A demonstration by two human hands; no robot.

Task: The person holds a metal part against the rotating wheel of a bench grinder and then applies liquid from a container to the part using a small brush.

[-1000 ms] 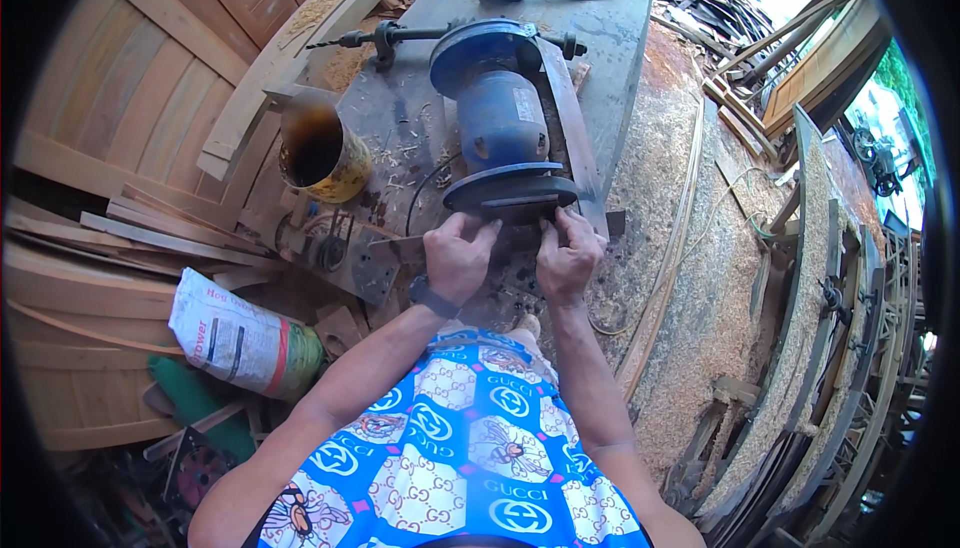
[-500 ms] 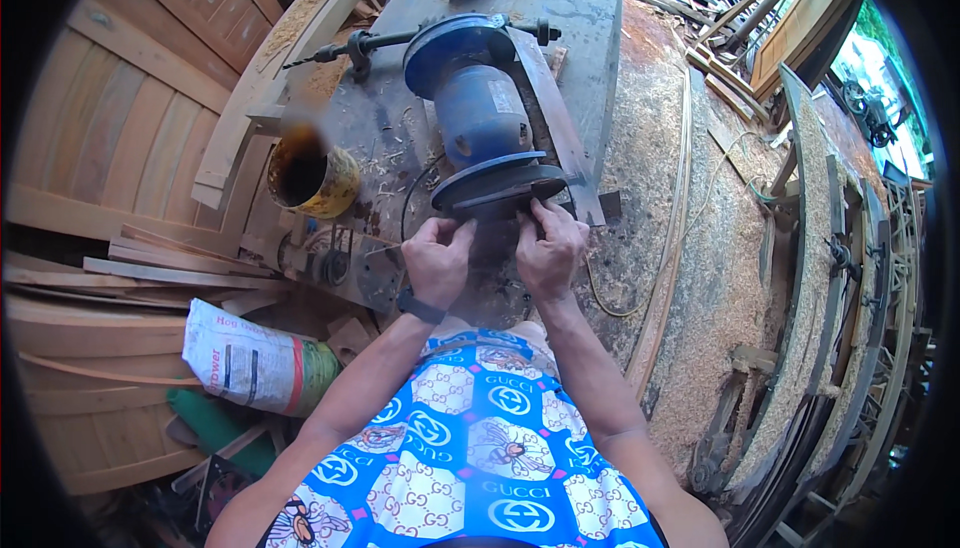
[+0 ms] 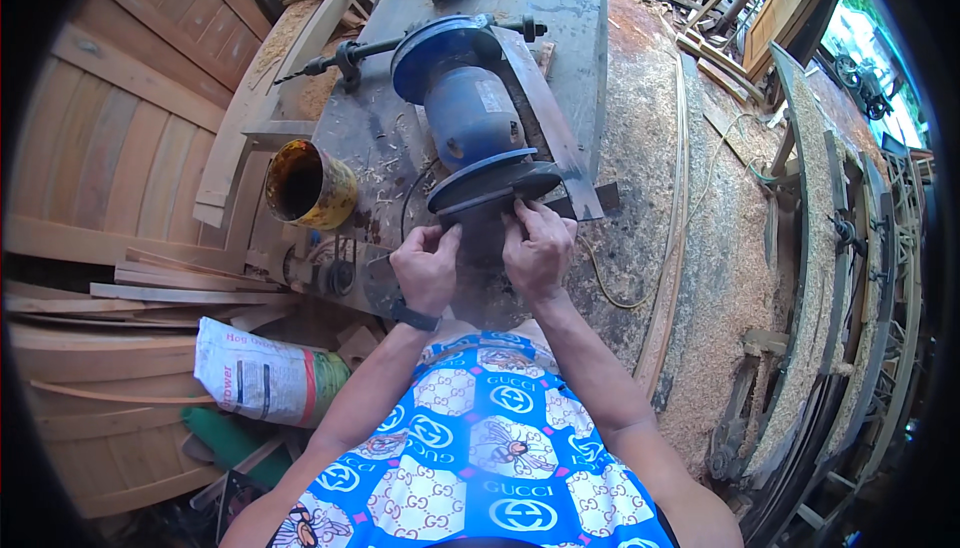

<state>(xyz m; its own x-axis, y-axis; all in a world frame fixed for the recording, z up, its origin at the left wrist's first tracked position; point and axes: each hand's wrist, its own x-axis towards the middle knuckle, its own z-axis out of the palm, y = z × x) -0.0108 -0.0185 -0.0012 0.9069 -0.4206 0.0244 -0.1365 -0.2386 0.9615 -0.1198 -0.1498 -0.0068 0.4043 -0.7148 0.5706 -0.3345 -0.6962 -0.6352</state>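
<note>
A blue bench grinder [image 3: 472,113] lies lengthwise before me on the workbench, with a large round wheel at each end. At its near wheel [image 3: 530,180], my left hand [image 3: 426,268] and my right hand [image 3: 538,251] pinch a thin, dark, flat strip, apparently a blade [image 3: 480,210], between thumbs and fingers. The left fingertips are at the wheel's lower left and the right ones at its lower right edge. Both hands are closed. The strip's outline is hard to make out against the dark wheel, and its ends are partly hidden by my fingers.
Left of the grinder stands a stained yellow can [image 3: 345,193]. A drill bit [image 3: 300,72] projects from the far wheel's side. A flat bar [image 3: 550,118] runs along the right side. Lower left lie a white sack [image 3: 262,373] and wooden boards [image 3: 190,283]. Sawdust [image 3: 640,238] covers the ground at right.
My hands have slid slightly left along the near wheel, still pinching the strip. The whole view has shifted a little. The blur over the yellow can has gone.
</note>
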